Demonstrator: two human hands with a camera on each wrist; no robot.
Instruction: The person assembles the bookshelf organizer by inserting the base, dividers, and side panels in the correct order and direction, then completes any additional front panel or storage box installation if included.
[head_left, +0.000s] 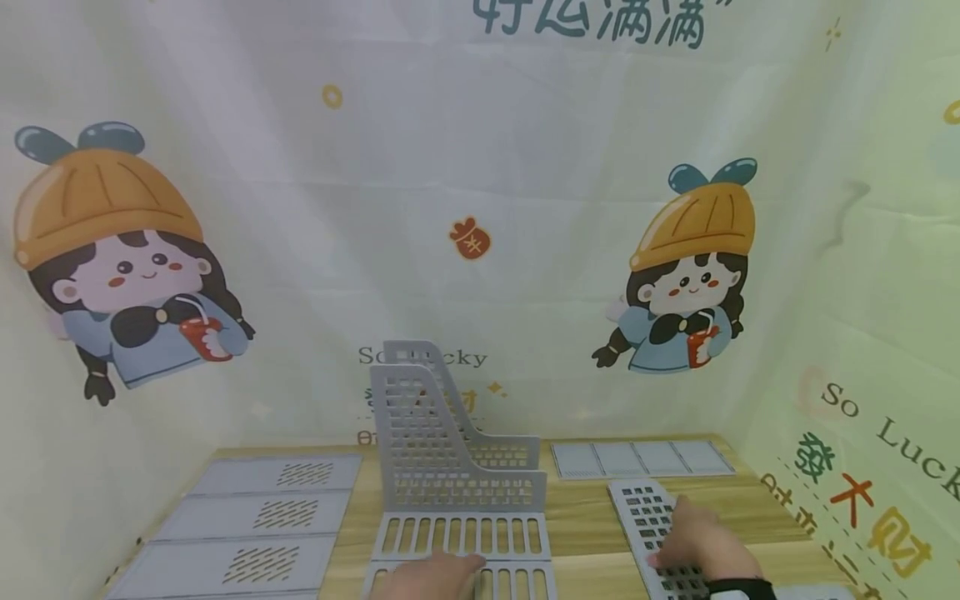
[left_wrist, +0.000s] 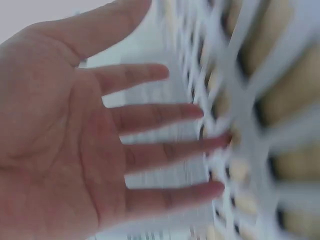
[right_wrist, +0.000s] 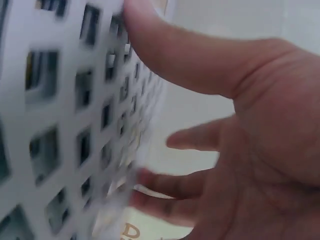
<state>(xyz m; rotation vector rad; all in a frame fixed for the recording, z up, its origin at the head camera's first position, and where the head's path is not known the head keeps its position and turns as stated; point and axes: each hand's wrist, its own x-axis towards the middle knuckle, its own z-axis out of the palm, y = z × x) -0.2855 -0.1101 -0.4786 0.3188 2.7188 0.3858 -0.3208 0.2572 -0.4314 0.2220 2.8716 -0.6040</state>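
A grey slotted base panel lies on the wooden table, with two perforated upright dividers standing on its far part. My left hand rests on the base's near edge. In the blurred left wrist view the left hand has straight, spread fingers beside the slotted panel. My right hand lies on a long perforated grey panel at the right. In the right wrist view the thumb presses one face of that panel, and the curled fingers reach behind its edge.
Three flat grey panels with slot patches lie in a row at the table's left. A thin four-section panel lies at the back right. Printed cartoon cloth closes off the back and both sides.
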